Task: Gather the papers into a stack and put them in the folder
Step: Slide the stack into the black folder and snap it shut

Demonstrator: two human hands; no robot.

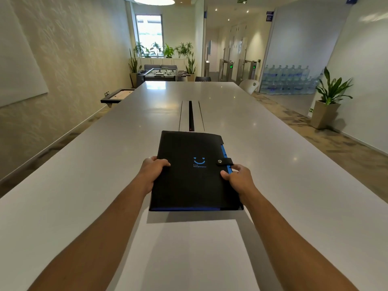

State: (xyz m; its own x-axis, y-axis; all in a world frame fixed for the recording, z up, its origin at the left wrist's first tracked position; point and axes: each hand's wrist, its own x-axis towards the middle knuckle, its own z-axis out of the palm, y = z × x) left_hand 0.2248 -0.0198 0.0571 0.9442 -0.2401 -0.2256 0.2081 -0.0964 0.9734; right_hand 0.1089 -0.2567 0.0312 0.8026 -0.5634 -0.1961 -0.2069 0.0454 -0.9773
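Hands [196, 175] grip folder [193, 185]; lengthwise fwd

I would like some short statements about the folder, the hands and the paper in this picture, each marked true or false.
1. Both hands hold the black folder. True.
2. The folder is open. False: it is closed, its snap strap fastened.
3. White paper lies on the table nearer the person than the folder. True.
4. The right hand rests flat on the table. False: it grips the folder's right edge.
5. The left hand grips the folder's left edge. True.
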